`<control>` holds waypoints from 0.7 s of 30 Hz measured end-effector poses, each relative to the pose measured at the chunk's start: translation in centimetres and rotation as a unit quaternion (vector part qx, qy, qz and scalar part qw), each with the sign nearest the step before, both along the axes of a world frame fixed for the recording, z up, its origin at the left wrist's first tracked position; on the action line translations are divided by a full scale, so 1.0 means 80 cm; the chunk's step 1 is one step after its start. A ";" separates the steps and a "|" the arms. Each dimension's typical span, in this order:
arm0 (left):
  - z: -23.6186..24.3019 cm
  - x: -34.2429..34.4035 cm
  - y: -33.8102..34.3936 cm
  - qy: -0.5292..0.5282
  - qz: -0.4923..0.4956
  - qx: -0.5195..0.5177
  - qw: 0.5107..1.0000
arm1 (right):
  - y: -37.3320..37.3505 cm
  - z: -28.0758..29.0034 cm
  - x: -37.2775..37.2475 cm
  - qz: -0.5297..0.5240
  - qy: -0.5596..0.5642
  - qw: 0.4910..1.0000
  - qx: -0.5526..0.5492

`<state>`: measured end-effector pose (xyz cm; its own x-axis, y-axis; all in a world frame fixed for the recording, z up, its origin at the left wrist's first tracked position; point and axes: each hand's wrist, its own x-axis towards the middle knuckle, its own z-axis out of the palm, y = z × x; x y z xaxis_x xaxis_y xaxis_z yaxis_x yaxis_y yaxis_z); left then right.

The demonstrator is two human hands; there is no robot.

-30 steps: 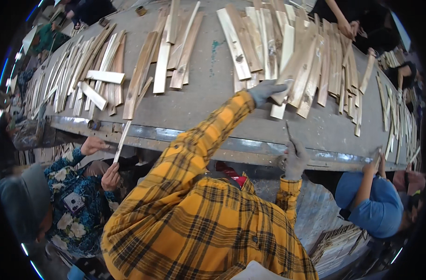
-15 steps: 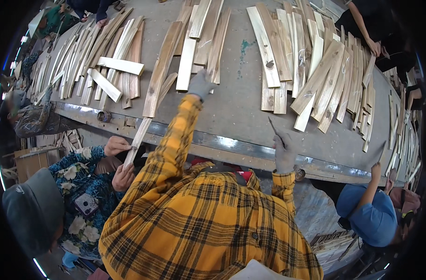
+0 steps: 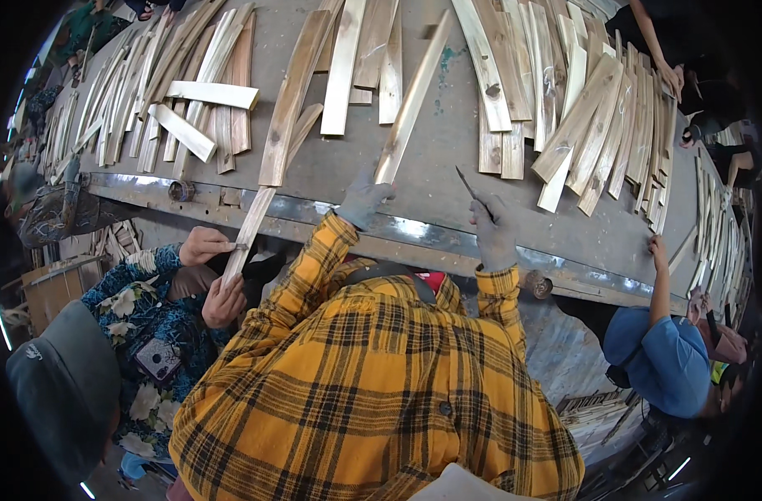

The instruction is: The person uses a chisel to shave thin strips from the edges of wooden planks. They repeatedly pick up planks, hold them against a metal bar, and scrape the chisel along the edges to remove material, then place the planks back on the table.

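My left hand [image 3: 361, 202], in a grey glove and a yellow plaid sleeve, grips the near end of a long pale wooden slat [image 3: 411, 97] that lies angled across the metal table [image 3: 431, 196] toward its front edge. My gloved right hand [image 3: 493, 227], to the right of it, is closed on a thin dark knife [image 3: 467, 182] whose blade points up and to the left. Rows of slats [image 3: 506, 75] lie on the table ahead of both hands, some overlapping, with another group [image 3: 346, 67] just left of my slat.
A co-worker in floral sleeves [image 3: 147, 334] at my left holds a slat [image 3: 249, 234] reaching over the table edge. A co-worker in blue [image 3: 665, 359] stands at my right. Other people's arms [image 3: 648, 42] reach in across the table. The metal edge strip [image 3: 406, 230] runs before me.
My left hand left the right-hand pile, reached to the middle group, and has drawn a slat back toward me. The left co-worker's slat shifted slightly; my right hand stays near the edge with the knife.
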<state>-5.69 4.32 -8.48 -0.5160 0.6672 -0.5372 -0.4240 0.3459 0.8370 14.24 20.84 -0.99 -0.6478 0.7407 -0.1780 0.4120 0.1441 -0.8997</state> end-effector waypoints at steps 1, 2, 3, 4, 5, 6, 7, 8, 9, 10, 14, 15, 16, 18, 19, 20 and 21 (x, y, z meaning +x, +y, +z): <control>0.003 0.006 0.000 0.025 0.002 0.004 1.000 | -0.003 0.001 -0.002 0.006 0.004 1.000 0.003; 0.006 0.012 0.002 0.050 0.003 0.009 0.999 | -0.008 -0.001 -0.002 0.005 0.010 1.000 0.007; 0.013 0.016 0.008 0.076 0.005 0.017 0.997 | -0.009 -0.004 -0.003 0.003 0.017 1.000 0.014; 0.021 0.018 0.011 0.085 -0.017 0.005 0.996 | -0.011 -0.005 -0.003 0.001 0.025 0.999 0.021; 0.030 0.020 0.016 0.093 -0.039 -0.007 0.995 | -0.012 -0.005 0.000 0.002 0.020 0.999 0.031; 0.035 0.021 0.021 0.103 -0.062 -0.015 0.993 | -0.014 -0.004 0.003 0.003 0.015 0.999 0.046; 0.022 0.022 0.019 0.145 -0.104 0.029 0.984 | -0.016 -0.001 0.004 0.009 0.013 0.998 0.058; -0.006 0.023 0.014 0.187 -0.147 0.073 0.969 | -0.017 0.004 0.006 0.003 0.014 0.998 0.062; 0.005 0.026 0.019 0.120 -0.148 0.093 0.977 | -0.018 0.005 0.014 -0.008 0.012 0.998 0.067; 0.018 0.029 0.023 0.052 -0.147 0.110 0.982 | -0.018 0.009 0.023 -0.019 0.009 0.997 0.073; 0.071 0.040 0.031 -0.275 -0.002 0.170 0.946 | -0.020 0.016 0.065 -0.107 0.020 0.991 0.073; 0.052 0.039 0.033 -0.209 -0.034 0.174 0.962 | -0.020 0.013 0.072 -0.125 0.035 0.989 0.073; 0.048 0.041 0.043 -0.144 -0.071 0.174 0.971 | -0.020 0.011 0.082 -0.148 0.048 0.985 0.073; 0.055 0.049 0.088 -0.134 -0.079 0.166 0.974 | -0.017 0.005 0.101 -0.183 0.062 0.979 0.071; 0.068 0.053 0.110 -0.127 -0.081 0.160 0.976 | -0.016 0.003 0.106 -0.197 0.069 0.976 0.068; 0.078 0.055 0.139 -0.145 -0.074 0.181 0.970 | -0.015 0.013 0.106 -0.198 0.056 0.976 0.072; 0.105 0.058 0.168 -0.092 -0.109 0.209 0.967 | -0.014 0.012 0.111 -0.210 0.050 0.973 0.075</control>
